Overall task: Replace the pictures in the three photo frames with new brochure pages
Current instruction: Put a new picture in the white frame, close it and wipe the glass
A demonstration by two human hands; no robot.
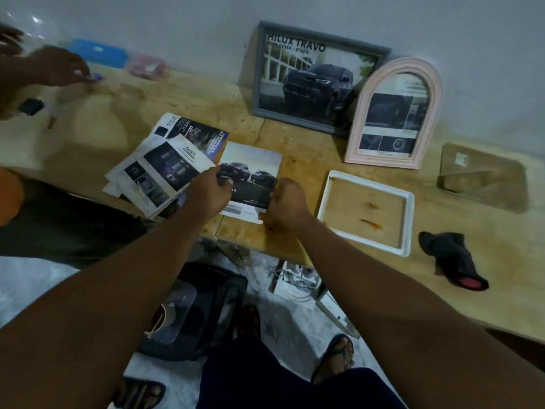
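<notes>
The wooden counter (298, 149) stood against a pale wall. At its back a grey frame (317, 76) and a pink arched frame (395, 116) stood leaning on that wall, just beside each other. In front of the pink one a white frame (408, 225) lay flat, bare wood showing through it. A clear pane (483, 175) lay further right, with a black cloth (451, 258) nearer the front edge. A pile of brochure pages (165, 166) lay left of centre, a single brochure page (253, 163) beside it. A blue box (98, 53) sat far back left.
</notes>
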